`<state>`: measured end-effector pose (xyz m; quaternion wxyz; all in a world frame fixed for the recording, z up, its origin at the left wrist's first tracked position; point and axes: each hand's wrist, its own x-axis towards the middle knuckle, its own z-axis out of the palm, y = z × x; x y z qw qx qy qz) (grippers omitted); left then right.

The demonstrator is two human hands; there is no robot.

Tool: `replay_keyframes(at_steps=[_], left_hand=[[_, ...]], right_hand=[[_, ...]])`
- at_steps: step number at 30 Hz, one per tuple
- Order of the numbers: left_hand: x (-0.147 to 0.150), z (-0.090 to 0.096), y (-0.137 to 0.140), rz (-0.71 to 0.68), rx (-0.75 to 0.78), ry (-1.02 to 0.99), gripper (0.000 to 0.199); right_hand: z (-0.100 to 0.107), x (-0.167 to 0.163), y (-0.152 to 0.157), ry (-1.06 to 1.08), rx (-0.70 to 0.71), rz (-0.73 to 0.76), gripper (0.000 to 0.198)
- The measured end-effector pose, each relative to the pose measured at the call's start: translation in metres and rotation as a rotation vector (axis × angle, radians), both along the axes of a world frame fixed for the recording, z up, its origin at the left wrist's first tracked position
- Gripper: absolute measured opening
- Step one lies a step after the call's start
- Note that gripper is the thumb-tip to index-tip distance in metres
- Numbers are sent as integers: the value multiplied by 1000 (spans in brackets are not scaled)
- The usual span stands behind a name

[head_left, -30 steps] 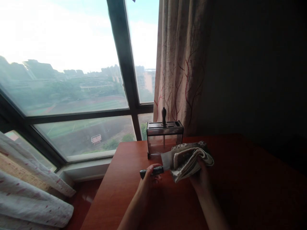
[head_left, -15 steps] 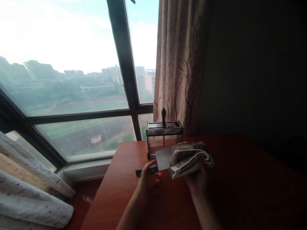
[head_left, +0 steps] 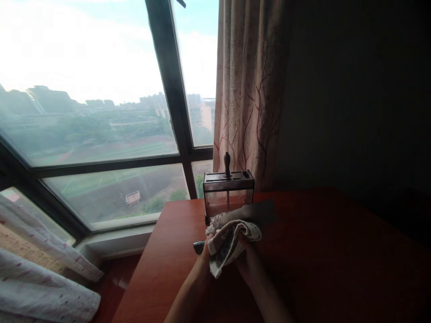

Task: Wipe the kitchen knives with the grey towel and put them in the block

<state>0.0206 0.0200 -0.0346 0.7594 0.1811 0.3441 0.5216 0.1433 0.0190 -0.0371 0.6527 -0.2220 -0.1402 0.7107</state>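
A cleaver (head_left: 263,212) is held above the table, its broad blade pointing up to the right and its dark handle end showing at the left. My left hand (head_left: 204,256) is closed around the handle, partly covered by cloth. My right hand (head_left: 247,260) grips a folded grey and white cloth (head_left: 232,240), which wraps the blade close to the handle. Most of the fingers of both hands are hidden by the cloth. Just behind stands a knife block (head_left: 229,184) with clear sides, and one dark-handled tool stands upright in its top.
The red-brown wooden table (head_left: 161,260) has its left edge near the window (head_left: 101,134). A patterned curtain (head_left: 249,89) hangs behind the block, and a pale curtain (head_left: 47,287) hangs at the lower left. The right side lies in deep shadow.
My right hand has slid the cloth leftward along the blade, down to the handle. The outer blade, earlier covered, now shows. My left hand has stayed at the handle.
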Motion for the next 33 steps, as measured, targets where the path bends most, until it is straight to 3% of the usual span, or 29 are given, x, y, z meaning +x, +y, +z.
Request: replay_keyframes(at_steps=[4, 8, 15, 21, 25, 29, 33], left_hand=[[-7, -5, 7, 29, 54, 66, 65], [-20, -9, 13, 99, 91, 205, 73], [-17, -8, 11, 71, 65, 288, 67], [-2, -9, 2, 7, 78, 242, 74], [2, -7, -3, -55, 50, 182, 70], [3, 0, -5, 27, -6, 72, 62], [-1, 11, -4, 111, 42, 31, 64]], right_hand=[[5, 16, 5, 27, -45, -21, 35], [9, 46, 15, 79, -91, -166, 29], [16, 81, 23, 82, -75, -285, 40], [13, 57, 16, 163, -106, -238, 34], [8, 28, 8, 195, -98, -121, 27], [3, 13, 3, 175, -83, -10, 29], [-2, 18, 3, 85, -49, -25, 35]])
